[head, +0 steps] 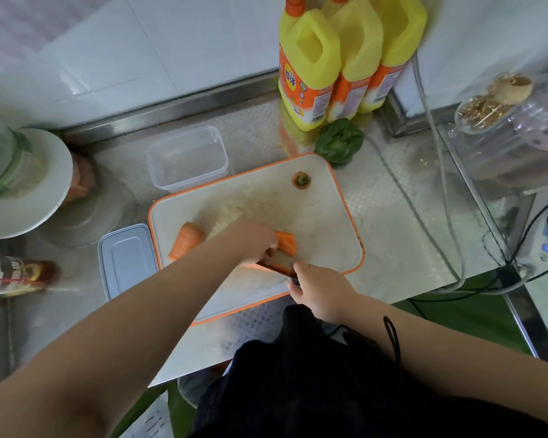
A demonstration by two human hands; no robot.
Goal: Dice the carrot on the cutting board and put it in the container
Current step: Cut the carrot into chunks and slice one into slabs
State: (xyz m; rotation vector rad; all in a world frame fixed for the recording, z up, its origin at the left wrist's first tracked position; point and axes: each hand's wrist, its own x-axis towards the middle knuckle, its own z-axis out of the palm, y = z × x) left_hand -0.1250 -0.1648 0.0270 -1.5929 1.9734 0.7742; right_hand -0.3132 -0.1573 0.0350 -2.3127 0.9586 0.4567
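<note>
Head view: on the cutting board (326, 216), the left hand (255, 241) is pinning a carrot piece (287, 241) while the right hand (321, 290) is gripping the knife (282, 263); keeping fingertips curled back should be helping.

A working kitchen, seen from above at a steel prep bench.

The bench (393, 248) is embossed stainless steel set against white wall tiles (124, 52). On it lie an orange-rimmed cutting board (323, 222) with carrot pieces (185, 241), a clear plastic container (187, 158) and its lid (127, 260). Three yellow jugs (310, 64) stand at the back beside a leafy green vegetable (339, 140), and a white plate (29, 191) sits at the left.
</note>
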